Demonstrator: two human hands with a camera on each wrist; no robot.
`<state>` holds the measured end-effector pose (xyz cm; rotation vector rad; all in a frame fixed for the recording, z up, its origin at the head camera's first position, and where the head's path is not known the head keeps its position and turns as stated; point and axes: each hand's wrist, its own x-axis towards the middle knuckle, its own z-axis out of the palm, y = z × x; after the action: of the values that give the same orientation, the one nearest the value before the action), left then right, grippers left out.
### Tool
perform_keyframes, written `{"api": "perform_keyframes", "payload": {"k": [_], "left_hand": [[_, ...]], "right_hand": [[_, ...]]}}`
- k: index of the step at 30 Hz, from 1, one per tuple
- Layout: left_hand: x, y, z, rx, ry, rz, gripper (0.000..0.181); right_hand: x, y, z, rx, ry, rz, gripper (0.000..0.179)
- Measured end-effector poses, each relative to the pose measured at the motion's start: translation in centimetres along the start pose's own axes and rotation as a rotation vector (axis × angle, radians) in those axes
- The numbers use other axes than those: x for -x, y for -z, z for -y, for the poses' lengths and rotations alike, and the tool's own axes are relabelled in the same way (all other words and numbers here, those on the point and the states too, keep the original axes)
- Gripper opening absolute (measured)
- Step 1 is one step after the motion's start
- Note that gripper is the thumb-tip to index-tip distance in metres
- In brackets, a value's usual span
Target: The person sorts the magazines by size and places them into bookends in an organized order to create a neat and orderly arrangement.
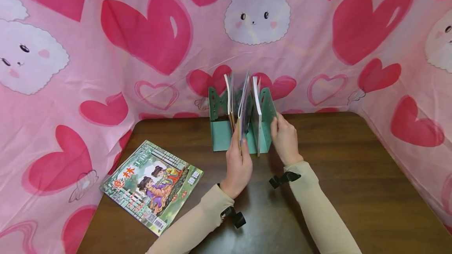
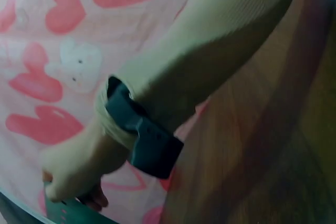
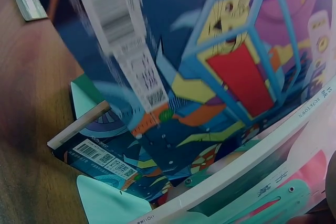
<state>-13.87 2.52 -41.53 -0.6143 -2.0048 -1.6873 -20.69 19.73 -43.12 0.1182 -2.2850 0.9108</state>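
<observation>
My left hand pinches the near edge of a thin magazine, upright and slightly tilted, in the middle of the green metal book stand. In the right wrist view its dark blue cover is blurred, with a barcode. My right hand grips the stand's right side panel; the left wrist view shows this hand on the green panel. Right of the held magazine stands a thicker white-edged one; other thin magazines lean on its left.
A colourful magazine with two cartoon children lies flat and angled at the left on the dark wooden table. Pink cloth with hearts and rabbits hangs behind and at both sides. Each wrist wears a black camera mount.
</observation>
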Motion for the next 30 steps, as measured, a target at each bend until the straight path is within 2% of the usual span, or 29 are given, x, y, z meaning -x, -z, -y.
{"api": "perform_keyframes", "payload": {"k": [7, 16, 24, 30], "left_hand": [[-1.2, -1.4, 2.1, -0.002, 0.011, -0.019, 0.056], [-1.8, -3.3, 4.8, -0.004, 0.023, -0.078, 0.056], [-3.0, -4.8, 7.1, -0.105, -0.015, -0.16, 0.054], [-3.5, -5.5, 8.1, -0.121, -0.009, -0.177, 0.059]], "right_hand": [[0.1, 0.0, 0.0, 0.008, 0.005, -0.011, 0.03], [0.1, 0.0, 0.1, -0.006, -0.011, 0.005, 0.03], [0.0, -0.1, 0.2, -0.016, 0.004, 0.002, 0.03], [0.1, 0.0, 0.3, -0.012, -0.013, 0.007, 0.03]]}}
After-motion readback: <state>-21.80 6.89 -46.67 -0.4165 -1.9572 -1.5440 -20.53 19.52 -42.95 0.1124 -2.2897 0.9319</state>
